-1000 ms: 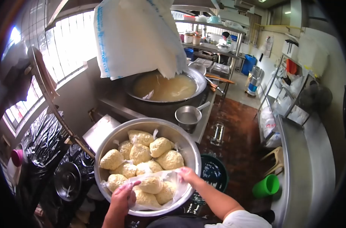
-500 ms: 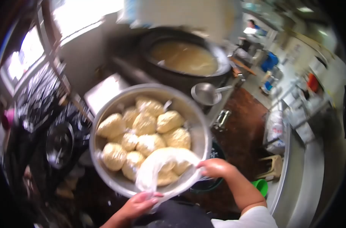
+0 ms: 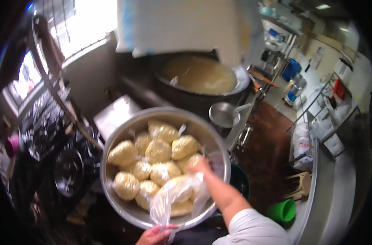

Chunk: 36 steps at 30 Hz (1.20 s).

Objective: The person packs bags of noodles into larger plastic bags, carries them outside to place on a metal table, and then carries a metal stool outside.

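A wide metal basin (image 3: 112, 202) holds several clear plastic bags filled with pale yellow food (image 3: 126, 185), some with twisted tops. At its near side lies an open clear plastic bag (image 3: 160, 206) with more of the yellow food low in it. My left hand (image 3: 156, 235) is closed on the gathered edge of this bag, at the basin's near rim. My right hand (image 3: 199, 164) reaches over the open bag to a filled bag (image 3: 185, 163) on the basin's right side. Its fingers are blurred against that bag.
Behind the basin stands a large dark pot (image 3: 202, 77) of cloudy brownish liquid. A metal ladle (image 3: 224, 114) rests beside it. Black plastic sheeting (image 3: 43, 134) lies at left. On the right are a green bucket (image 3: 281, 210), a beige stool (image 3: 299, 184) and a counter.
My right hand has let go of the open bag's edge and moved up and left to a filled bag. The open bag's mouth has sagged. My left hand still grips it.
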Tool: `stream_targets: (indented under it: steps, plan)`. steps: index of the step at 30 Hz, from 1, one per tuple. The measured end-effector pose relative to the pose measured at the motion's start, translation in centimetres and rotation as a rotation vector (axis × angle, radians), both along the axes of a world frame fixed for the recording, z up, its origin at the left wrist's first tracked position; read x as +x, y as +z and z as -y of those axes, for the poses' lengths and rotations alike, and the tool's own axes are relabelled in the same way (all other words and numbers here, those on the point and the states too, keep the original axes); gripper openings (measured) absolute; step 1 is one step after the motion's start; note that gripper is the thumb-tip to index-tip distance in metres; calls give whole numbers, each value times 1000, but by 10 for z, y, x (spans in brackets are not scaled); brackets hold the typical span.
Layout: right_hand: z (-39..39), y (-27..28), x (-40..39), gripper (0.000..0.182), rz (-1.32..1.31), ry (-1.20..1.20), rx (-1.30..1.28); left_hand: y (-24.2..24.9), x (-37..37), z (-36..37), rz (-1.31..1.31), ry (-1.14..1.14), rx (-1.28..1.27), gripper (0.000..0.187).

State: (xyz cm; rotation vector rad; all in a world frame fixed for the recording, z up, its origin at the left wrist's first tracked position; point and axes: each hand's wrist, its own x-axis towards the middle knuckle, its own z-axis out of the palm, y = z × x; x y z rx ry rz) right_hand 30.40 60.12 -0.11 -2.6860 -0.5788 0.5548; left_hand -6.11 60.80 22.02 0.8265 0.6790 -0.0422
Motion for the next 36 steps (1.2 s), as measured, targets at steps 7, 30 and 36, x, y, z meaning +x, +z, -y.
stream_targets:
  steps: [7, 30, 36]
  plan:
    - [-3, -70, 47, 51, -841, -833, 827, 0, 1, 2, -59, 44, 52, 36]
    - [12, 41, -2, 29, 186, 229, 383, -50, -28, 2, -80, 90, 349, 31]
    - [8, 25, -21, 36, -397, -10, 550, -61, -33, 16, -53, 119, 182, 33]
